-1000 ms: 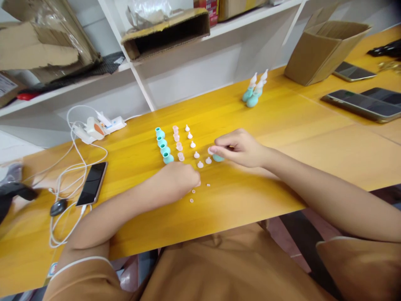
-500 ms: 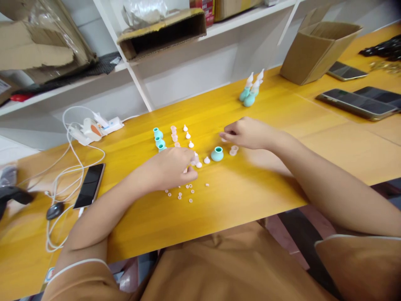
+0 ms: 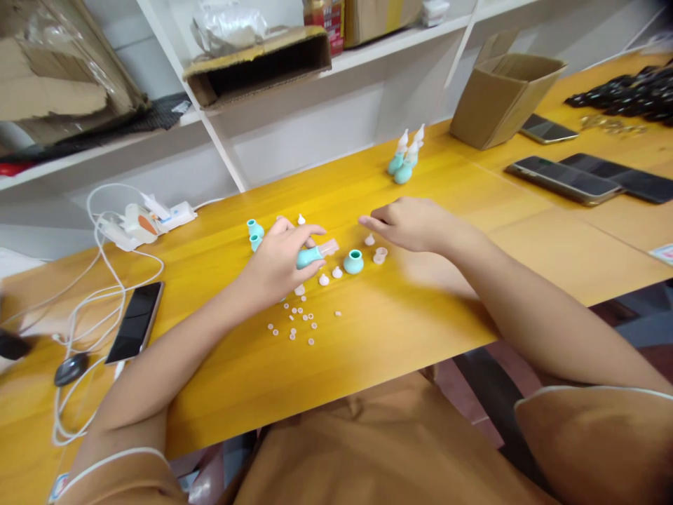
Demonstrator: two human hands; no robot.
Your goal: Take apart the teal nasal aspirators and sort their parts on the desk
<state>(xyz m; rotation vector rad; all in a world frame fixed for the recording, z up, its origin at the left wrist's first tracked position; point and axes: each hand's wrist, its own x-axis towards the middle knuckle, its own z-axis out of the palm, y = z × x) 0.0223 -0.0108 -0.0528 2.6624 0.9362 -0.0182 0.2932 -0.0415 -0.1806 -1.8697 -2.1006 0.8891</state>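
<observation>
My left hand (image 3: 276, 263) is closed around a teal bulb with a clear pink tip (image 3: 315, 254), held on its side just above the yellow table (image 3: 446, 280). My right hand (image 3: 407, 223) hovers to the right, its fingers pinched together; what they hold, if anything, is too small to see. Between the hands a lone teal bulb (image 3: 353, 261) stands upright, with pale pink caps (image 3: 379, 254) beside it. Two more teal bulbs (image 3: 255, 233) stand behind my left hand. Several tiny pale rings (image 3: 294, 324) lie scattered in front of it.
Finished teal-and-white pieces (image 3: 404, 160) stand at the back of the table. A cardboard box (image 3: 497, 98) and several phones (image 3: 565, 179) lie to the right. On the left are a phone (image 3: 135, 321), a power strip (image 3: 141, 219) with white cables and a mouse (image 3: 71, 368). Shelves run behind.
My left hand has picked up a teal bulb with a pink tip and lifted it. My right hand let go of the lone teal bulb and drew back slightly. The view shifted right.
</observation>
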